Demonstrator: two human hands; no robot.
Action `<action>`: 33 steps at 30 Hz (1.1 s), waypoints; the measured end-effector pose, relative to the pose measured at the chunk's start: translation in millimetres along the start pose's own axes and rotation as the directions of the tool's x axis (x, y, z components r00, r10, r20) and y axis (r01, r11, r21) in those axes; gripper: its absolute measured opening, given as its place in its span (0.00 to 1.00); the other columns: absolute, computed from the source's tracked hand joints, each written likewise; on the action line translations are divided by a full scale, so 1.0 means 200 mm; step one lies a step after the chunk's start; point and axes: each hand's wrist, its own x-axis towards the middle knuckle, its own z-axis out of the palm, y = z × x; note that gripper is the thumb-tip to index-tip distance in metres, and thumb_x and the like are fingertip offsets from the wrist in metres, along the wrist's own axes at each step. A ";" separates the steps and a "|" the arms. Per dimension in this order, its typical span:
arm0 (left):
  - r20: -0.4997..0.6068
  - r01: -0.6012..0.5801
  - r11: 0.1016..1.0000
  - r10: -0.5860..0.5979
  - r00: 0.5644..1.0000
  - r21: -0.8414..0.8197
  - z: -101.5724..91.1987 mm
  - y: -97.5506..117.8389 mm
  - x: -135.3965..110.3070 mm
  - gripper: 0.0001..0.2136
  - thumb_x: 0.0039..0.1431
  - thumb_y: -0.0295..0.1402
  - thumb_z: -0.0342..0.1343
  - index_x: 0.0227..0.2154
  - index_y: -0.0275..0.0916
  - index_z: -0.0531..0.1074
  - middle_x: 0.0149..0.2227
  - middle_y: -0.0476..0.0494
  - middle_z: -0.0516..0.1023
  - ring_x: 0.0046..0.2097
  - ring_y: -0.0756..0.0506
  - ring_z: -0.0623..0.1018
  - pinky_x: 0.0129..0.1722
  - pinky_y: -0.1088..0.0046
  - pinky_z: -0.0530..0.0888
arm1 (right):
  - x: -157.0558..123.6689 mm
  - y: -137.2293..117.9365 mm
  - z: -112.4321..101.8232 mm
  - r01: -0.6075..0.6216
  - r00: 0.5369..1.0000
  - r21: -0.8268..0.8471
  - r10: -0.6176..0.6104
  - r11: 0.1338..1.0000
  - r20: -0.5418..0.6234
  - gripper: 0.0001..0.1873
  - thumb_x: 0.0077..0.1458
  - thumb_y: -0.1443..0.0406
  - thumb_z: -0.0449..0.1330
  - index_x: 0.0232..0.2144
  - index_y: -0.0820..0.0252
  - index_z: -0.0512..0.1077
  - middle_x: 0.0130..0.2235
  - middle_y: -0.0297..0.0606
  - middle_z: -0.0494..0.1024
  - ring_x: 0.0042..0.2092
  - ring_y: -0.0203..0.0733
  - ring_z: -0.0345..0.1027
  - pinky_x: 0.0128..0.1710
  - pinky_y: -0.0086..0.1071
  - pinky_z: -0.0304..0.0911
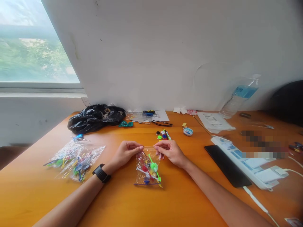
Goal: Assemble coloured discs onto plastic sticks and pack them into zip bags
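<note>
Thumb and forefinger of my left hand (pixel 129 151) pinch one side of the top edge of a clear plastic bag (pixel 140 162), while those of my right hand (pixel 172 153) pinch the other, above the wooden table (pixel 115 205). Whether its lower end rests on the wood, I cannot tell. Inside lie colorful plastic pieces (pixel 154 167), among them a green disc and thin sticks. The bag looks light, limp and somewhat slippery, the pieces stiffer, the thin sticks perhaps easily bent; the top corners seem the best hold. Just beyond, loose pieces (pixel 162 136) lie on the tabletop. More filled clear bags (pixel 98 152) sit to my left, near a crumpled black bag (pixel 94 119); to my right are a dark phone (pixel 226 164) and a white power strip (pixel 233 155). A pale wall (pixel 153 56) rises behind, with daylight at a window (pixel 35 50) on the left.
</note>
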 end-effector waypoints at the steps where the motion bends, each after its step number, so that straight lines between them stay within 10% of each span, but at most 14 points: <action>1: -0.019 -0.005 1.000 0.005 1.000 0.019 0.00 0.00 0.00 0.19 0.60 0.48 0.67 0.31 0.34 0.82 0.31 0.42 0.84 0.32 0.48 0.76 0.32 0.75 0.71 | 0.00 0.00 0.00 0.009 1.000 0.006 -0.009 1.000 0.006 0.19 0.55 0.53 0.73 0.38 0.63 0.82 0.29 0.37 0.82 0.25 0.36 0.72 0.27 0.30 0.69; 11: -0.056 0.036 0.999 -0.035 0.998 0.021 -0.05 0.09 -0.03 0.12 0.60 0.37 0.66 0.43 0.37 0.87 0.47 0.38 0.87 0.51 0.38 0.83 0.52 0.66 0.79 | 0.00 0.00 -0.01 0.094 0.992 0.074 -0.087 0.993 -0.094 0.10 0.56 0.60 0.69 0.36 0.60 0.87 0.33 0.41 0.84 0.31 0.37 0.73 0.33 0.31 0.69; 20: -0.075 -0.029 1.000 0.029 0.997 0.001 0.01 0.00 -0.01 0.19 0.56 0.43 0.72 0.45 0.35 0.84 0.42 0.37 0.87 0.39 0.42 0.84 0.41 0.69 0.80 | -0.05 -0.06 0.03 0.184 0.982 -0.124 -0.189 0.975 -0.024 0.12 0.60 0.58 0.68 0.30 0.61 0.79 0.29 0.36 0.77 0.32 0.38 0.70 0.33 0.31 0.66; 25: 0.050 -0.120 0.993 0.120 0.991 -0.005 0.05 -0.09 0.00 0.19 0.59 0.47 0.70 0.42 0.34 0.86 0.42 0.36 0.87 0.40 0.41 0.83 0.41 0.68 0.80 | -0.05 -0.05 0.10 0.099 0.995 -0.199 -0.099 0.975 0.010 0.17 0.60 0.54 0.71 0.45 0.59 0.78 0.34 0.36 0.80 0.35 0.40 0.74 0.36 0.31 0.68; 33: 0.132 -0.171 0.973 0.152 0.980 0.154 0.04 -0.05 0.01 0.18 0.61 0.48 0.67 0.37 0.36 0.86 0.36 0.38 0.86 0.35 0.44 0.81 0.36 0.72 0.76 | -0.07 -0.02 0.12 0.004 0.992 -0.260 0.028 0.966 0.120 0.18 0.64 0.52 0.66 0.35 0.61 0.82 0.30 0.36 0.81 0.30 0.38 0.72 0.30 0.29 0.65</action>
